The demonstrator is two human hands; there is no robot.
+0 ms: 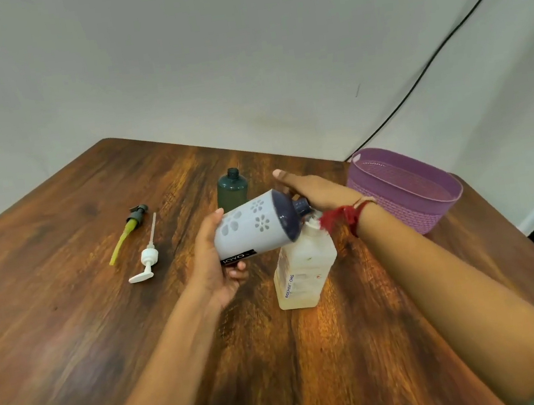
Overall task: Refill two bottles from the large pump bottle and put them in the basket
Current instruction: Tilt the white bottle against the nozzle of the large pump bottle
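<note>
Pale lavender-white plastic bottle with flower-shaped cut-outs and a dark navy shoulder and neck (pixel 255 227): held off the tabletop and tipped nearly onto its side, with the neck pointing right and slightly up. The neck sits just above the open mouth of the large bottle.

Left hand (pixel 212 264): grips the base end of the lavender-white bottle, thumb along the far side and fingers curled underneath.

Right hand (pixel 318 192): laid over the neck area where the two bottles meet, thumb straight and pointing away. Its fingers are hidden behind the bottles, so I cannot tell whether it grips anything. Red thread (pixel 342 218) is tied round this wrist.

Large translucent square-sided plastic bottle with yellowish contents and a printed label (pixel 304 265): upright on the brown wood-grain tabletop (pixel 67 296), with no pump on it.

Dark green round plastic bottle (pixel 232 189): upright and uncapped, just behind the lavender-white bottle.

White pump head with clear dip tube (pixel 145 259): lying flat, left of the hands. Dark pump head with yellow-green tube (pixel 129 227) lies beside it, farther left.

Purple woven-look plastic basket (pixel 403 187): at the right edge of the tabletop, near the right wrist.
</note>
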